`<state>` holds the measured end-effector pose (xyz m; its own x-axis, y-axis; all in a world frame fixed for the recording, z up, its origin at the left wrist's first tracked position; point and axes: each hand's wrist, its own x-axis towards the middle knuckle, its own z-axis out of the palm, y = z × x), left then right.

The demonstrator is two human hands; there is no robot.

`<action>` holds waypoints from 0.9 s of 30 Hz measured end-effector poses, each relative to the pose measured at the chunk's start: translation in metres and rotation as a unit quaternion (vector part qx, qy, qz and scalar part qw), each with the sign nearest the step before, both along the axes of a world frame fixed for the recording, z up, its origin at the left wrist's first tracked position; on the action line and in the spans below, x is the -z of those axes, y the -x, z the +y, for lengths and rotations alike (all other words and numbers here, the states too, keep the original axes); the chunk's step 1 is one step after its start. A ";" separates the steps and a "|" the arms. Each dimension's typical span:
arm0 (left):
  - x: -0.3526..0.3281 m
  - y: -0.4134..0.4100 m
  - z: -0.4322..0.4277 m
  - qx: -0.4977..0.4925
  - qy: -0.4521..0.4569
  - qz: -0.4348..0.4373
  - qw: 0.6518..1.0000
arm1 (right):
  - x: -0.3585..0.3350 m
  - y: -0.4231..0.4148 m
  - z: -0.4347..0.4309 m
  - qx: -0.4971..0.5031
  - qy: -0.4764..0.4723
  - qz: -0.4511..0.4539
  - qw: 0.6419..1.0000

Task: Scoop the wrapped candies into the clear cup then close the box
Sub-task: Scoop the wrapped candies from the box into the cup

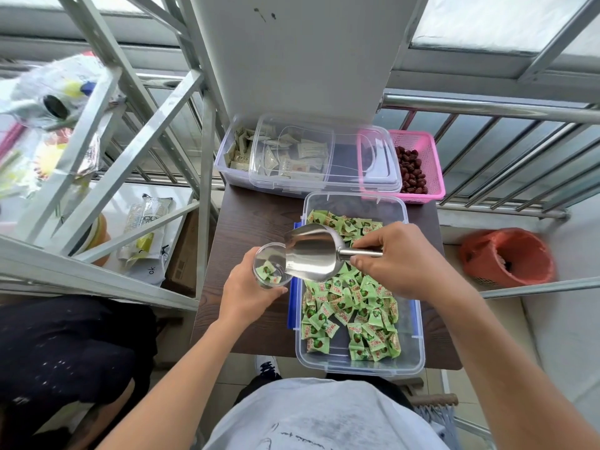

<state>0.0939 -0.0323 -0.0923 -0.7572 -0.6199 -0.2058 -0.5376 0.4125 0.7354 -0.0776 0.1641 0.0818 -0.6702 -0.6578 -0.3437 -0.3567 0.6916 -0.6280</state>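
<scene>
Tabletop, cup in left hand, right hand tilting scoop over it

The candy box sits on the right of the desk, with the cup just left of it. The scoop is over both, and a second box and a basket lie behind.

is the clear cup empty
No, a few green wrapped candies lie in the clear cup that the left hand holds.

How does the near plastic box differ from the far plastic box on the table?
The near box holds green wrapped candies; the far box holds beige packets. The near box lies uncovered; a clear lid lies askew over the far box. Both are clear plastic.
</scene>
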 end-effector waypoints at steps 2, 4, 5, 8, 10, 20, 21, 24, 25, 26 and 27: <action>0.001 -0.001 0.000 0.000 -0.001 0.001 1.000 | 0.001 0.003 0.003 0.009 0.005 -0.003 1.000; 0.000 -0.002 0.000 -0.002 -0.004 0.002 1.000 | 0.004 0.010 0.009 0.029 0.013 -0.022 0.999; 0.000 -0.003 -0.001 -0.002 -0.004 0.005 1.000 | 0.007 0.015 0.013 0.046 0.020 -0.036 0.998; -0.002 -0.004 0.000 -0.001 -0.006 0.012 1.000 | 0.021 0.029 0.027 0.102 0.021 -0.055 0.993; -0.002 -0.005 0.000 0.001 -0.006 0.011 1.000 | 0.035 0.034 0.036 0.116 -0.022 -0.044 0.992; 0.000 -0.006 0.000 0.015 -0.006 0.014 1.000 | 0.092 0.019 0.047 0.102 -0.185 -0.066 0.975; 0.001 -0.006 0.000 0.016 -0.006 0.013 1.000 | 0.096 0.016 0.044 0.101 -0.187 -0.065 0.975; 0.003 -0.006 -0.001 0.015 -0.011 0.011 1.000 | 0.101 0.007 0.036 0.097 -0.194 -0.068 0.974; 0.004 -0.006 -0.001 0.014 -0.014 0.010 1.000 | 0.103 0.006 0.034 0.093 -0.194 -0.071 0.974; 0.005 -0.006 -0.001 0.012 -0.017 0.010 1.000 | 0.105 0.004 0.031 0.089 -0.192 -0.072 0.975; 0.005 -0.006 -0.001 0.011 -0.019 0.010 1.000 | 0.106 0.002 0.028 0.085 -0.188 -0.073 0.976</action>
<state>0.0995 -0.0336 -0.0975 -0.7745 -0.5950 -0.2148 -0.5145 0.3949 0.7612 -0.0798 0.1922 -0.0242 -0.6841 -0.3503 -0.6398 -0.1417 0.9243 -0.3545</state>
